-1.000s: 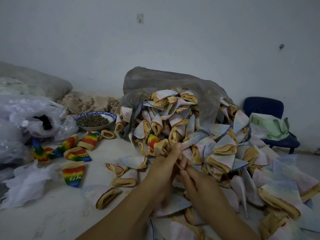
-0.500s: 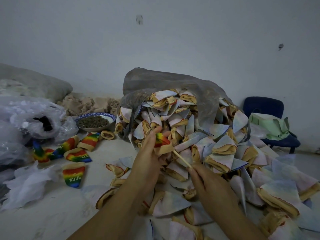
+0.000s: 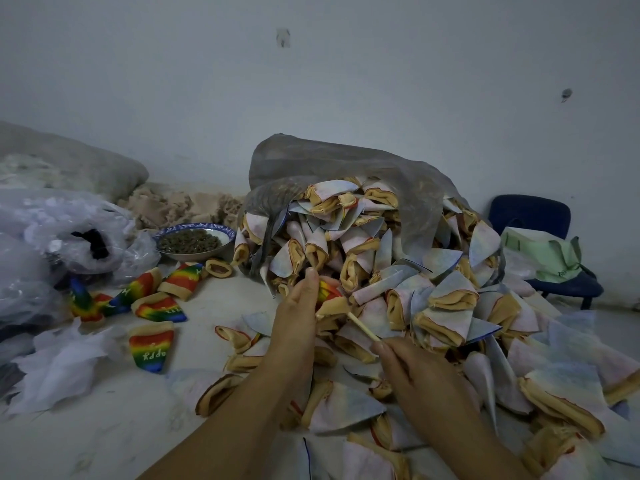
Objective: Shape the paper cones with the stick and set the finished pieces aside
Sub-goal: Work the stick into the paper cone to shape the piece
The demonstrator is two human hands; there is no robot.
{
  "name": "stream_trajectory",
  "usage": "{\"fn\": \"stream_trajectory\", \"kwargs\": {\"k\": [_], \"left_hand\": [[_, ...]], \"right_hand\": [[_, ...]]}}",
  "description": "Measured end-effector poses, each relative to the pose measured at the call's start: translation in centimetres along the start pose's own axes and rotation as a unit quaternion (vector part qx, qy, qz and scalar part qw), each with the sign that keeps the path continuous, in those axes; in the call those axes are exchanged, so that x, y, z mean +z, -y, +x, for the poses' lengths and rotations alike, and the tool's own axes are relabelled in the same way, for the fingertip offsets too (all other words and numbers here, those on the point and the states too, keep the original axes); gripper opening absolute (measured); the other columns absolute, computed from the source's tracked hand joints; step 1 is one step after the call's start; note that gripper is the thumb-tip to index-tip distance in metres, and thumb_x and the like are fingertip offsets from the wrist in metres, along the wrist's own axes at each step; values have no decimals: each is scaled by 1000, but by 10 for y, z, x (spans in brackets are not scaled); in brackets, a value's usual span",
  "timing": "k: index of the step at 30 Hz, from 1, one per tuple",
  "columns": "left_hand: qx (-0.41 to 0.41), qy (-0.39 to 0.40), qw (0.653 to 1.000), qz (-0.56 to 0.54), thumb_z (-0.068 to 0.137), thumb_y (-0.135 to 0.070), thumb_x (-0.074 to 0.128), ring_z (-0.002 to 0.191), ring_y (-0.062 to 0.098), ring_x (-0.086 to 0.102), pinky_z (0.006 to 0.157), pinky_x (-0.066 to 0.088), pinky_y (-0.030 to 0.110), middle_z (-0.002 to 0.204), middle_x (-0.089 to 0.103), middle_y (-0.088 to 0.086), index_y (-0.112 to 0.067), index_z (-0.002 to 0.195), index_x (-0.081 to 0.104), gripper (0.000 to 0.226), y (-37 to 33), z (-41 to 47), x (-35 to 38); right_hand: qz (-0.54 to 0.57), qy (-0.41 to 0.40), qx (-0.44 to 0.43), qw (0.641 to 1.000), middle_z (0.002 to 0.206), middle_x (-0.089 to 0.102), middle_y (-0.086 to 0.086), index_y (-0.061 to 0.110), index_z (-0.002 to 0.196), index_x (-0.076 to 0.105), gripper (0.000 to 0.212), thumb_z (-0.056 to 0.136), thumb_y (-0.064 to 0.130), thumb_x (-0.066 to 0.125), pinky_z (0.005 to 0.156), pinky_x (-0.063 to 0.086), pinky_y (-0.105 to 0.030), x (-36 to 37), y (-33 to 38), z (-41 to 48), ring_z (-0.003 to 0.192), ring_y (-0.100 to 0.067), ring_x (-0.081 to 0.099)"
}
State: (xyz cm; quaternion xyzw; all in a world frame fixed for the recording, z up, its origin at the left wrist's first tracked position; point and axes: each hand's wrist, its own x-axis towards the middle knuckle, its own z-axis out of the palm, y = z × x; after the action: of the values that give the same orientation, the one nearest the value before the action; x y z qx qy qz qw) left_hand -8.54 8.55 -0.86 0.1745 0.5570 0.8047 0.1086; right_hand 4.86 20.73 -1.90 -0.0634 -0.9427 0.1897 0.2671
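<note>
The left hand (image 3: 298, 317) grips a rainbow cone (image 3: 328, 293) over the middle of the floor (image 3: 104, 438), in front of the pile (image 3: 433, 271) spilling from a grey bag (image 3: 346, 161). The right hand (image 3: 420, 370) pinches the stick (image 3: 363, 328), whose far end is at the cone's tan mouth. Finished cones (image 3: 152, 346) lie toward the floor's left edge, near a bowl (image 3: 194, 239).
</note>
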Motion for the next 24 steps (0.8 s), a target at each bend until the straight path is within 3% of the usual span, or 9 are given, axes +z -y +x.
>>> {"fn": "stream_trajectory", "kwargs": {"k": [3, 5, 8, 10, 13, 15, 17, 21, 24], "left_hand": [[36, -24, 997, 67, 80, -72, 34, 93, 23, 66, 81, 50, 32, 97, 69, 18, -15, 100, 71, 71, -1, 1, -2], [36, -14, 995, 95, 78, -74, 27, 112, 19, 61, 94, 49, 30, 118, 67, 8, -21, 125, 63, 79, -2, 1, -2], [11, -14, 993, 117, 74, -79, 22, 121, 23, 56, 108, 43, 44, 129, 63, 8, -18, 135, 57, 93, -5, 1, -2], [-22, -39, 996, 77, 72, -79, 25, 105, 26, 63, 100, 49, 45, 107, 69, 13, -10, 115, 67, 92, -10, 1, 0], [-79, -52, 990, -108, 73, -73, 43, 59, 17, 58, 61, 54, 29, 61, 55, 5, -8, 78, 57, 66, -13, -1, 7], [-120, -18, 965, -234, 79, -66, 51, 44, 11, 46, 46, 45, 23, 51, 44, -1, -12, 72, 49, 55, -13, 0, 12], [-153, 1, 950, -272, 87, -63, 50, 42, 10, 46, 46, 45, 23, 51, 45, -2, -8, 82, 54, 56, -12, -2, 16], [-117, -83, 980, -135, 82, -69, 48, 74, 17, 69, 71, 58, 33, 85, 72, 7, -7, 111, 66, 71, -4, -3, 14], [-19, -56, 998, 16, 72, -82, 39, 117, 23, 62, 102, 49, 47, 126, 66, 7, -23, 131, 60, 87, -4, -8, 8]], "right_hand": [[9, 15, -8, 1000, 65, 55, 12, 24, 98, 62, 29, 97, 39, 37, 56, 42, -25, 1, 1, 1, 62, -5, 53], [19, 24, -3, 1000, 63, 52, 16, 26, 99, 62, 28, 97, 38, 38, 54, 38, -18, 1, 1, 2, 63, -2, 53], [44, 38, 16, 998, 67, 56, 15, 27, 96, 62, 24, 97, 37, 40, 56, 38, -15, 1, 2, 0, 68, 1, 55], [98, 47, 50, 993, 71, 62, 12, 31, 85, 61, 23, 96, 37, 41, 61, 43, -17, 2, 6, 0, 73, 1, 58], [225, 67, 100, 967, 73, 66, 1, 30, 70, 62, 35, 91, 48, 40, 68, 48, -30, 2, 16, 1, 70, -9, 61], [269, 83, 99, 954, 75, 64, -8, 28, 70, 64, 40, 83, 56, 39, 68, 48, -35, 3, 18, 2, 72, -22, 60], [289, 99, 103, 947, 78, 65, -4, 30, 71, 66, 40, 80, 58, 39, 70, 49, -32, 2, 15, 3, 74, -20, 61], [282, 99, 136, 945, 82, 69, 13, 28, 75, 69, 41, 79, 56, 40, 74, 51, -24, 1, 7, 4, 79, -2, 62], [256, 85, 134, 954, 83, 69, 17, 28, 78, 69, 40, 83, 53, 38, 73, 50, -20, 0, 3, 4, 81, 4, 61]]}}
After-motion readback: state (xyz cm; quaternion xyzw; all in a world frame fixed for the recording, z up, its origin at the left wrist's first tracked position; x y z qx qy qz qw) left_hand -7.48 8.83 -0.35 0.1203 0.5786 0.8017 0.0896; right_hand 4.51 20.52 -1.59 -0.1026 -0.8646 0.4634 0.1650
